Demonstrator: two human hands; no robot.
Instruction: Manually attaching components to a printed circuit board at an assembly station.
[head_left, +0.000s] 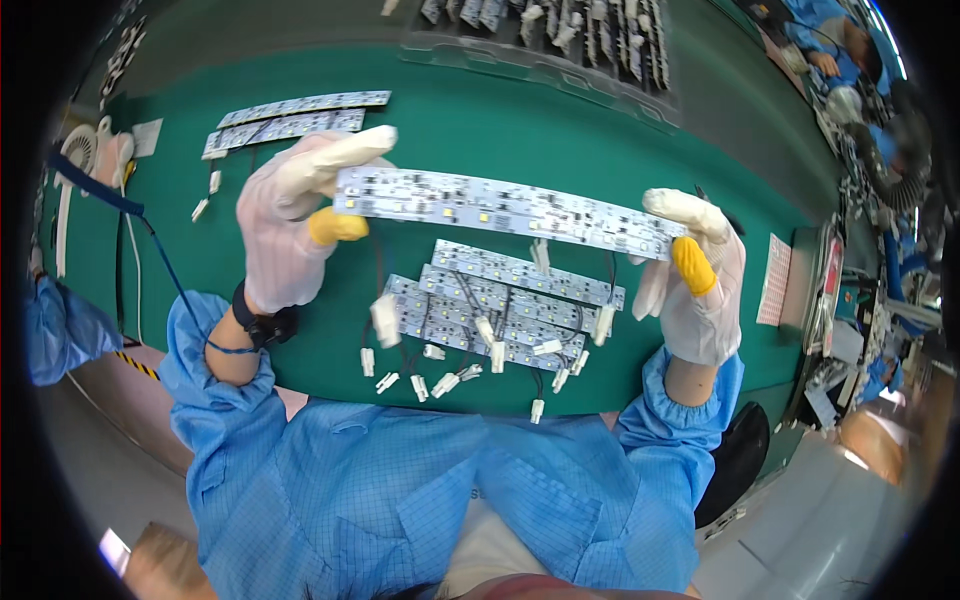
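Blue coat fabric (360,490) is filling the near side while the left hand (290,225) and right hand (710,305) are pinching a light strip (510,207) by both ends between their fingers (350,153) above the worktop (560,140), a low-hanging plug (385,321) perhaps risking snagging wires among the strips (545,309) below.

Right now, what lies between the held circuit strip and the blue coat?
In the head view, several circuit strips with white plugs lie there, on the green mat.
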